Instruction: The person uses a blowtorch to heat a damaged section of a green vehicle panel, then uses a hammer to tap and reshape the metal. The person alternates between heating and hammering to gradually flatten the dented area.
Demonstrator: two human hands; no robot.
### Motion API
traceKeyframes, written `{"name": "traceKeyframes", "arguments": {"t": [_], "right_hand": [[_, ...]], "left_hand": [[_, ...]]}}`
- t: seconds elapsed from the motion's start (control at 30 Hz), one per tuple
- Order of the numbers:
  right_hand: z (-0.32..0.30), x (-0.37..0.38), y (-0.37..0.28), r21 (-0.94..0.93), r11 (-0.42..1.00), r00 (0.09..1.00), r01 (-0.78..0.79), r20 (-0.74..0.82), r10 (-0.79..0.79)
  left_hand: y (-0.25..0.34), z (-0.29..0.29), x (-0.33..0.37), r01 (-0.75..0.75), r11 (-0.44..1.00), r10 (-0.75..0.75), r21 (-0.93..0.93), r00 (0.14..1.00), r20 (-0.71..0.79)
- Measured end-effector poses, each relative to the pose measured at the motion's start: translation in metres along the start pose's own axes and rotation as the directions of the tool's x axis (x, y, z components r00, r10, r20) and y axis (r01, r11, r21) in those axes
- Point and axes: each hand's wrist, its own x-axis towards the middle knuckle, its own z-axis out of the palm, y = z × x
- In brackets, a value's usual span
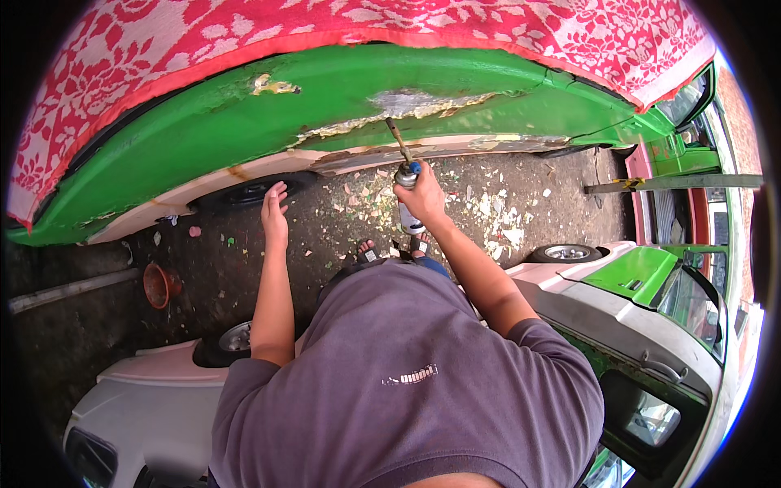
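My right hand (421, 198) is wrapped round a gas blowtorch (404, 179), a canister with a blue part and a long metal nozzle. Its tip points up at the green car body panel (342, 98), close below a patch where paint has come away. That patch (407, 103) shows bare grey and a ragged yellowish edge of filler. No flame can be made out. My left hand (275, 205) is held in the air near the car's wheel (248, 193), fingers stretched out, with nothing in it.
A red patterned cloth (366, 20) covers the car's upper part. Paint chips (500, 220) litter the dark ground around my sandalled feet. An orange pot (159, 285) lies at the left. Behind me stand a white vehicle (154, 398) and a green and white one (626, 317). A metal bar (675, 185) juts in at right.
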Motion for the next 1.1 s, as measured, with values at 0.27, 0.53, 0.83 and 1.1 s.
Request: {"name": "traceKeyframes", "arguments": {"t": [0.27,0.53,0.83,1.1], "right_hand": [[-0.002,-0.002,0.001,-0.019,1.000,1.000,-0.005,0.010,0.005],[0.006,-0.003,-0.006,-0.022,0.999,0.999,0.039,-0.001,-0.039],[0.008,-0.005,-0.004,-0.019,0.999,0.999,0.041,0.003,-0.041],[0.008,-0.003,-0.005,0.008,1.000,0.999,0.024,0.027,-0.024]], "left_hand": [[-0.003,-0.005,-0.001,0.005,1.000,-0.004,0.022,1.000,-0.028],[-0.004,-0.006,0.000,-0.012,1.000,0.012,0.012,1.000,-0.028],[-0.010,-0.014,0.000,0.007,1.000,-0.007,-0.012,1.000,-0.029],[-0.005,-0.011,0.001,0.006,1.000,-0.006,-0.013,1.000,-0.030]]}}
